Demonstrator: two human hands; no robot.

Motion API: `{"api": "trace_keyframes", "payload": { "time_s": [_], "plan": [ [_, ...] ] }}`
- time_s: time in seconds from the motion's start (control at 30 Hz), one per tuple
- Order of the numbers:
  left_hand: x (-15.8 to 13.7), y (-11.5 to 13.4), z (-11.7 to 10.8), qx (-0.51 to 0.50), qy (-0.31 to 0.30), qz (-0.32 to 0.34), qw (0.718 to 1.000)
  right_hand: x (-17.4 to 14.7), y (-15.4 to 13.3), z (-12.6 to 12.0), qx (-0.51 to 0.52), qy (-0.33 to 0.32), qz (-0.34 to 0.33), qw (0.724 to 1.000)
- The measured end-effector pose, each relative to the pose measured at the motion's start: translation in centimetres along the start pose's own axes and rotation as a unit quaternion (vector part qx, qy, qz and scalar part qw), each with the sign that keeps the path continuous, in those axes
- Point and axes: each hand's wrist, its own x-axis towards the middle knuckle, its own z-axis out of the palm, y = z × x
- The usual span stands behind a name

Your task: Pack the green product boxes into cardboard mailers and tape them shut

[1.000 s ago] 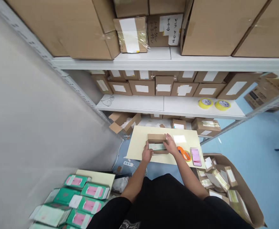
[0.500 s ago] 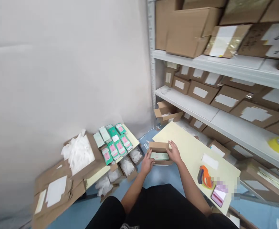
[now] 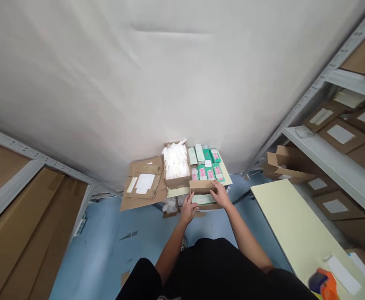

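Between my hands is an open cardboard box [image 3: 202, 186], held in front of my body with its back flap raised. Inside it lies a pale green carton [image 3: 204, 199]. My left hand [image 3: 188, 210] grips the box's left end, fingers curled over the rim. At the right end my right hand [image 3: 220, 196] has hold of the box, its fingertips reaching over the edge near the carton. Just beyond, several green cartons with pink panels [image 3: 210, 171] and a few pale ones [image 3: 199, 154] stand on a small table [image 3: 227, 176], partly hidden by the held box.
Left of the cartons is a box of white packets [image 3: 176, 160], beside flattened cardboard [image 3: 143, 183]. A cream table [image 3: 288, 212] stretches along the right, bearing an orange tape dispenser [image 3: 327, 285]. Shelves of boxes [image 3: 338, 134] rise on both sides. Blue floor [image 3: 107, 250] lies below.
My view has turned left, from the cream table toward the small table with the cartons. The held box has come round with me and now overlaps that table's front. Both hands keep their grip.
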Motion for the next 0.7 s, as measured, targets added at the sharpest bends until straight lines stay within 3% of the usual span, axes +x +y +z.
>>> {"api": "trace_keyframes", "payload": {
  "time_s": [0.17,0.3,0.5,0.7],
  "plan": [
    [-3.2,-7.4,-4.7,-0.015,0.043,-0.028,0.999,5.7,-4.5,10.0,-0.070,-0.066,-0.062,0.993],
    [-4.0,-10.9,-7.4,-0.024,0.060,-0.026,0.998,11.8,-7.7,16.3,-0.166,-0.114,-0.047,0.978],
    [-3.6,-12.3,-9.0,-0.048,0.058,0.005,0.997,18.6,-11.2,23.5,-0.298,-0.184,0.065,0.934],
    [-3.2,-12.7,-8.6,-0.083,0.064,0.000,0.995,20.0,-11.9,27.3,-0.386,-0.198,0.148,0.889]
  ]
}}
